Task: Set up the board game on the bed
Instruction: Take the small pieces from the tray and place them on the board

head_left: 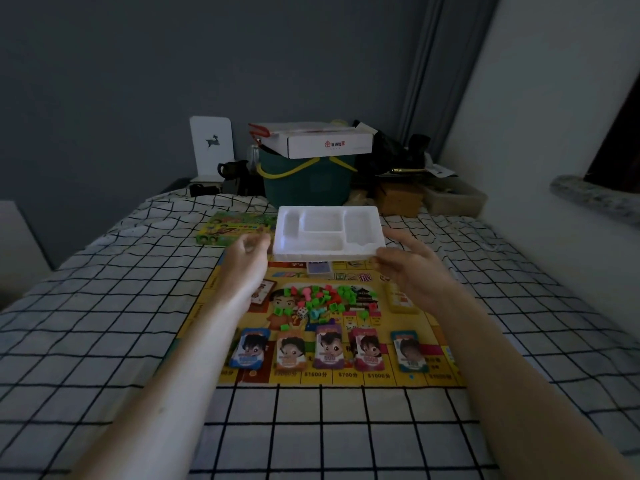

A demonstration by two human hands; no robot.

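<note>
White tray [329,233] pinched at near corner by right hand [412,271]; left hand [247,252] loosely curled, empty. Board [311,327] far edge hidden behind tray.

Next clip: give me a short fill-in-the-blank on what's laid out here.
1. The right hand holds the white plastic ____ above the game board.
2. Its compartments are ____.
3. ____ stacks of play money line the board's near edge.
4. The white die lies among the ____ pieces.

Missing: tray; empty; five; green and pink
</note>
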